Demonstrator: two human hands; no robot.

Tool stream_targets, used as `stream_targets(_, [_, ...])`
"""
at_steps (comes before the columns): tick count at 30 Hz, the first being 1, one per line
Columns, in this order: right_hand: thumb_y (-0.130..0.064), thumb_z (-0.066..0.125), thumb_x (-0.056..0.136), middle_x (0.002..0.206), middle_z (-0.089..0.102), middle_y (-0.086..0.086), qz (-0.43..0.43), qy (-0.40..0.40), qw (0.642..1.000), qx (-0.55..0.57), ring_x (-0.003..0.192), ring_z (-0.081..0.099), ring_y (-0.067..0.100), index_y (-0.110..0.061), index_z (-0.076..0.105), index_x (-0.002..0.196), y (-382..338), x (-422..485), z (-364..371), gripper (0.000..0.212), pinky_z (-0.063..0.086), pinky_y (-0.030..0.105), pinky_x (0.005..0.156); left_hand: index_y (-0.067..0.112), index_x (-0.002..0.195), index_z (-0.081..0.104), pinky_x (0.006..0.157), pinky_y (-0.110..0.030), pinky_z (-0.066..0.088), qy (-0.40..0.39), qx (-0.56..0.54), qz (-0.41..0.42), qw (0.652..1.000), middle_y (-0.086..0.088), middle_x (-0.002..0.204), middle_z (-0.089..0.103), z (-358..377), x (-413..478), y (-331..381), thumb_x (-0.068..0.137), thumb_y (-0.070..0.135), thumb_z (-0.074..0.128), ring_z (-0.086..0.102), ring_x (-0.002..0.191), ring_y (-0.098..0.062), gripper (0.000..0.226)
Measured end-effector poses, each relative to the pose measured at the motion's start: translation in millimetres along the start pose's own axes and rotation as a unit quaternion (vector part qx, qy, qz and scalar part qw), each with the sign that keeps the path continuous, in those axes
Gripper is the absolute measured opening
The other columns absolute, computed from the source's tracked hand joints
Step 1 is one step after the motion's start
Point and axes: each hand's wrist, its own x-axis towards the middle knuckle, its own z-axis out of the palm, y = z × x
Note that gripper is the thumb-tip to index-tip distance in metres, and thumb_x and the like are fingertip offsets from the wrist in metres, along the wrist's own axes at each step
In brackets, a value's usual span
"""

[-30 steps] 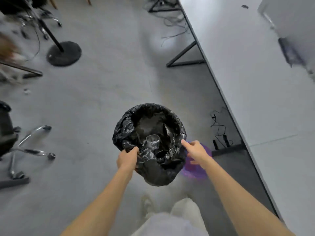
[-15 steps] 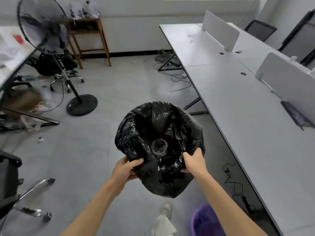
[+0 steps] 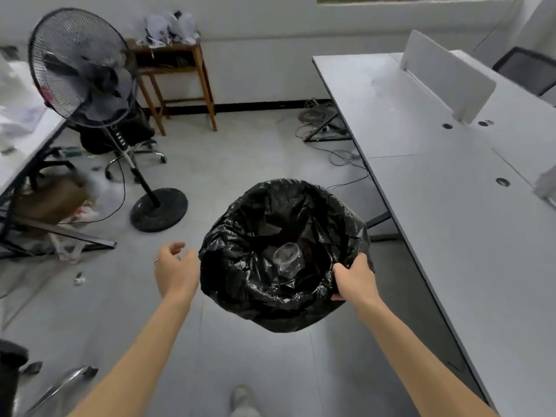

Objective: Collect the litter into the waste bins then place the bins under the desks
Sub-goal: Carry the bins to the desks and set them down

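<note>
A waste bin lined with a black plastic bag [image 3: 240, 275] hangs in the air in front of me. A clear plastic cup [image 3: 288, 257] lies inside it. My right hand [image 3: 355, 279] grips the bin's right rim, fingers curled over the bag. My left hand [image 3: 175, 270] is off the bin, just to its left, fingers loosely spread and holding nothing. A long grey desk [image 3: 445, 206] runs along the right. Small litter [image 3: 79, 279] lies on the floor at left, near a plastic bag [image 3: 72, 245] under the left desk.
A standing fan [image 3: 87, 76] with a round base [image 3: 159, 209] stands on the floor at left. A wooden table [image 3: 174, 70] is against the back wall. Cables [image 3: 340, 155] trail by the desk leg. An office chair base [image 3: 60, 383] is at bottom left.
The bin has been lifted higher and carried forward. My left hand has let go of the rim and moved left; the right hand keeps its hold. The purple bin has left the view.
</note>
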Motion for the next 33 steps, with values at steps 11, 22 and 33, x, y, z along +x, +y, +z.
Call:
stream_targets(11, [-0.013,0.053,0.091,0.106,0.058,0.009,-0.004,0.003,1.000,-0.003,0.080,0.066,0.021,-0.008,0.046,0.109,-174.8,207.8,65.5,0.020,0.063,0.037,0.061,0.012,0.110,0.066,0.084,-0.050,0.058,-0.350,-0.149,-0.138,0.914,-0.017,0.096,0.072,135.0,218.4,133.9,0.066,-0.003,0.061,0.070,0.086,-0.036,0.047])
stream_targets(22, [-0.037,0.080,0.080,0.135,0.058,-0.003,0.052,-0.040,0.971,0.231,0.116,0.062,0.022,-0.033,0.036,0.145,-306.8,451.4,76.4,0.078,0.052,0.046,0.097,0.008,0.091,0.061,0.054,-0.030,0.043,-0.345,-0.106,-0.132,0.923,-0.011,0.078,0.059,299.6,404.2,273.0,0.067,-0.022,0.038,0.056,0.072,-0.028,0.045])
stream_targets(33, [0.011,0.047,0.086,0.113,0.071,0.008,0.086,-0.082,0.972,0.203,0.101,0.069,0.032,-0.021,0.058,0.125,-458.6,696.0,100.2,0.052,0.057,0.052,0.090,0.020,0.092,0.064,0.074,-0.047,0.050,-0.314,-0.095,-0.184,0.927,-0.019,0.090,0.060,436.1,596.9,387.9,0.052,-0.009,0.051,0.056,0.085,-0.034,0.051])
